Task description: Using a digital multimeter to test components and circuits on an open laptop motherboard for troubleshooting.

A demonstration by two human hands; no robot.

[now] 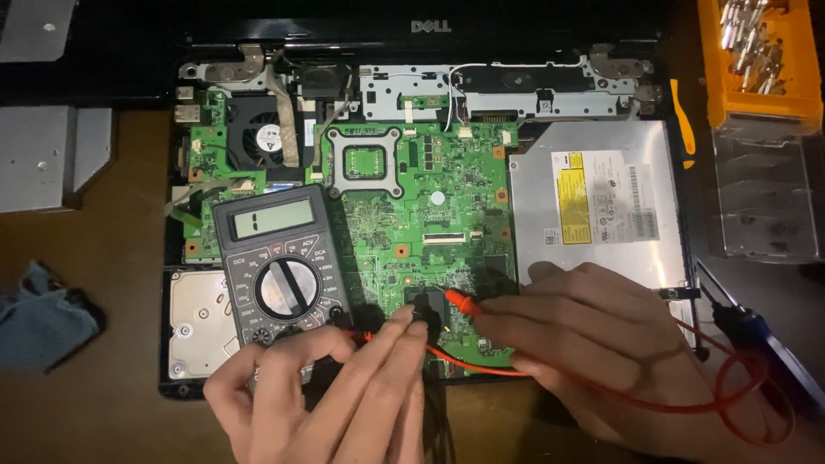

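Red probe (460, 300) in right hand (593, 344), yellow-labelled drive (593, 202)

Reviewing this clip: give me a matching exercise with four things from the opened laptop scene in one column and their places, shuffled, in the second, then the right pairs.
Things:
1. grey digital multimeter with black dial
2. silver optical drive with yellow label
3. orange plastic parts tray
4. crumpled blue cloth

Places:
A. far left on the brown table
B. top right corner, holding metal bits
C. lying over the left part of the green circuit board
D. right side of the laptop chassis

Pairs: 1-C, 2-D, 3-B, 4-A
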